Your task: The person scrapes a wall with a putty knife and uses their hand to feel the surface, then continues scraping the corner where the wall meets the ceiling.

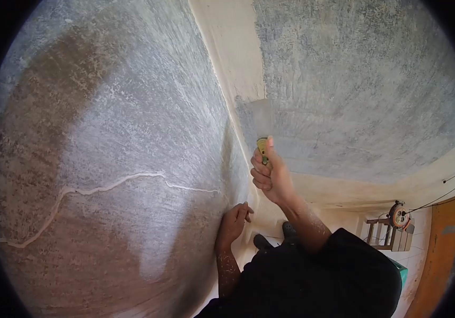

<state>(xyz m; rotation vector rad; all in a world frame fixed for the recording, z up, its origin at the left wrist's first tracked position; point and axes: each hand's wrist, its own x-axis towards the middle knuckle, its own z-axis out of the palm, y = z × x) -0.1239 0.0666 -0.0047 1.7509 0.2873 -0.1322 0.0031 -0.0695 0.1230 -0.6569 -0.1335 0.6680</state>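
Grey, patchy walls filled most of the head view, meeting at a corner that ran from the top, down to the L of the grip. On the left wall (pixel 132 122), well off to the grip's L, a thin wavy pale line (pixel 113 185) ran roughly sideways. The far wall (pixel 355 95) spread up and to the R of the grip, w/ a pale strip (pixel 235 50) beside the corner, directly above the tool.

Right hand (pixel 272 172) = fingers wrapped firmly round the handle of a scraper (pixel 262 148), thumb laid up along it, no slack visible. Scraper's blade (pixel 261 117) stuck out just above the grip, pointing away from the wrist; its top edge was at the strip's lower end, approx. Couldn't tell how hard it pressed, if at all.

Left hand (pixel 234 222) was below & L of the grip, next to the left wall, fingers loosely bent; couldn't tell if it held anything or touched the wall. Pale flecks on both forearms.

Below the grip: dark footwear (pixel 262 243) & a black garment (pixel 317 281). Lower R of it, well apart: a wooden stool (pixel 380 234) w/ a round cable reel (pixel 399 216), plus an orange-brown panel (pixel 439 241) further R.
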